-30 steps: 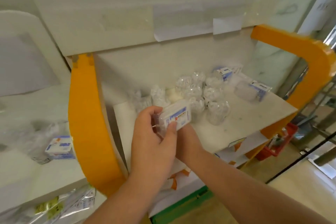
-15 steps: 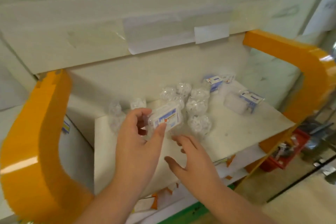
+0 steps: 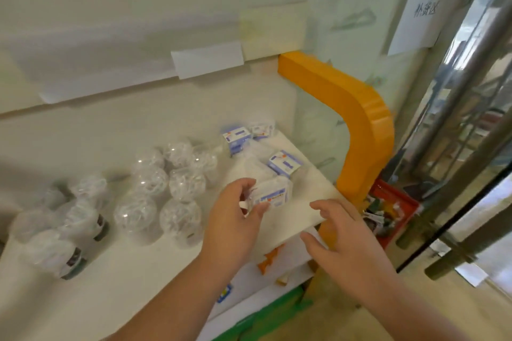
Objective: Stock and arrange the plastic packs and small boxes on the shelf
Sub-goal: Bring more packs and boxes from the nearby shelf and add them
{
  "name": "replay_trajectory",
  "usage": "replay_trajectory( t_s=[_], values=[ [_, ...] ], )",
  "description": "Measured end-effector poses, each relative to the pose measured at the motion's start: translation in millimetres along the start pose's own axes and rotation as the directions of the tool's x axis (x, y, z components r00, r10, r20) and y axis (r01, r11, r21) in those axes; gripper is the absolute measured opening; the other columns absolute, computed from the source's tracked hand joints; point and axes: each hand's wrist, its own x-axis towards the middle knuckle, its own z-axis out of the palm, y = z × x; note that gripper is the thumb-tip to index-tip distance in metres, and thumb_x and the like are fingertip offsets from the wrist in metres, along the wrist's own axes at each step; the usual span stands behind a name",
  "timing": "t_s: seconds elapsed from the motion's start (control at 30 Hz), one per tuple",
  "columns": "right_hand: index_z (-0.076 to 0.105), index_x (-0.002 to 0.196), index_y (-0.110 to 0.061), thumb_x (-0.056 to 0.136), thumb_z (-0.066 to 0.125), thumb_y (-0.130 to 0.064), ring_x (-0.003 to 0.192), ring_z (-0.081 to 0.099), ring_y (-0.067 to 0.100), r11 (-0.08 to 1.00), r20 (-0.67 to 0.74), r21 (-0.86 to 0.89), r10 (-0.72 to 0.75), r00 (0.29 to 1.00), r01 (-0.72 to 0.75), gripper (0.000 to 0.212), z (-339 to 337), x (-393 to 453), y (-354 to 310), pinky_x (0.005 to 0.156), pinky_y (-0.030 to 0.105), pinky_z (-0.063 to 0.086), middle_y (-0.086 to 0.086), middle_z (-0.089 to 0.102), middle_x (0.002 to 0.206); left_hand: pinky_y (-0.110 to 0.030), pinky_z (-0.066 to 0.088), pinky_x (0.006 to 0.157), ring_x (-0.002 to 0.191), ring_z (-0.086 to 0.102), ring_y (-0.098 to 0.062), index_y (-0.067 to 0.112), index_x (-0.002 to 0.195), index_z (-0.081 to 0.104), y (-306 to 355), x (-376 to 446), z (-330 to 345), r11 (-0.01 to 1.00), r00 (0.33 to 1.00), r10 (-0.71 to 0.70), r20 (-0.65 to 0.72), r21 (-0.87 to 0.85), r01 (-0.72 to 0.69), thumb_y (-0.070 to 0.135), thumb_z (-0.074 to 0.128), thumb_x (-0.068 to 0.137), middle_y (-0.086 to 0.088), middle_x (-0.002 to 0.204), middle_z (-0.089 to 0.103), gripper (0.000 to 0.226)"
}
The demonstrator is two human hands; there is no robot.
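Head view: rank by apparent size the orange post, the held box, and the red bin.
1. Orange post
2. Red bin, partly hidden by the post
3. Held box, in the left hand, though nearest the camera

left hand (image 3: 235, 219) grips small box (image 3: 273, 195) (blurred label) | right hand (image 3: 343, 238) spread

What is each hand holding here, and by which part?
Left hand pinches the small clear box by its left end; right hand holds nothing.

Both forearms bare right down to the frame edge, no sleeves or cuffs in view, left hand (image 3: 235, 219) and right hand (image 3: 339, 241) gloveless, no rings, watch or bands visible on wrists or fingers.
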Motion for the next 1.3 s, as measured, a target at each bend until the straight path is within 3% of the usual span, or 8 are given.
replay_trajectory(
  t_s=[0.17, 0.3, 0.5, 0.73, 1.1, 1.3],
  values=[
    [0.036, 0.117, -0.065, 0.075, 0.052, -0.069, 0.116, 0.042, -0.015, 0.998, 0.029, 0.012, -0.067, 0.997, 0.067, 0.045, -18, 8, 27, 0.081, 0.012, 0.042, -0.040, 0.032, 0.127, -0.027, 0.050, 0.086, 0.095, 0.062, -0.008, 0.031, 0.122, 0.057, -24, 10, 31, 0.984, 0.995, -0.089, 0.033, 0.155, 0.083, 0.026, 0.073, 0.086, 0.017, 0.113, 0.058, 0.040],
    [0.038, 0.119, -0.061, 0.076, 0.051, -0.067, 0.116, 0.040, -0.015, 0.993, 0.068, 0.047, -0.109, 0.992, 0.106, 0.045, -23, 20, 36, 0.082, 0.015, 0.045, -0.039, 0.033, 0.127, -0.008, 0.040, 0.076, 0.094, 0.055, -0.001, 0.026, 0.122, 0.058, -38, 14, 41, 0.968, 0.994, -0.108, -0.022, 0.225, 0.110, 0.022, 0.071, 0.086, 0.016, 0.111, 0.056, 0.038],
    [0.042, 0.118, -0.056, 0.080, 0.059, -0.056, 0.118, 0.043, -0.006, 0.983, 0.106, 0.109, -0.161, 0.981, 0.150, 0.041, -22, 35, 41, 0.095, 0.026, 0.048, -0.036, 0.037, 0.125, -0.025, 0.047, 0.086, 0.099, 0.058, -0.007, 0.025, 0.124, 0.056, -40, 25, 49, 0.955, 0.988, -0.116, -0.100, 0.264, 0.139, 0.026, 0.069, 0.088, 0.013, 0.114, 0.057, 0.038],
    [0.043, 0.117, -0.056, 0.078, 0.054, -0.061, 0.118, 0.045, -0.004, 0.974, 0.122, 0.133, -0.201, 0.972, 0.185, 0.042, -19, 46, 44, 0.092, 0.027, 0.049, -0.033, 0.039, 0.124, -0.032, 0.049, 0.089, 0.102, 0.059, -0.011, 0.026, 0.125, 0.054, -42, 39, 50, 0.954, 0.986, -0.100, -0.137, 0.270, 0.134, 0.026, 0.066, 0.090, 0.010, 0.118, 0.058, 0.037],
    [0.044, 0.119, -0.055, 0.081, 0.064, -0.050, 0.114, 0.046, -0.003, 0.973, 0.141, 0.123, -0.211, 0.967, 0.194, 0.043, -22, 50, 45, 0.090, 0.027, 0.050, -0.033, 0.039, 0.126, -0.039, 0.048, 0.095, 0.112, 0.056, -0.015, 0.022, 0.128, 0.053, -40, 58, 46, 0.949, 0.981, -0.125, -0.149, 0.270, 0.162, 0.024, 0.063, 0.093, 0.012, 0.118, 0.054, 0.037],
    [0.045, 0.118, -0.053, 0.078, 0.064, -0.053, 0.111, 0.048, -0.004, 0.974, 0.137, 0.125, -0.204, 0.969, 0.188, 0.044, -24, 53, 45, 0.088, 0.026, 0.051, -0.032, 0.040, 0.126, -0.044, 0.044, 0.101, 0.127, 0.048, -0.019, 0.022, 0.143, 0.043, -37, 54, 43, 0.942, 0.987, -0.106, -0.124, 0.305, 0.140, 0.023, 0.066, 0.090, 0.003, 0.142, 0.048, 0.058]
  ],
)
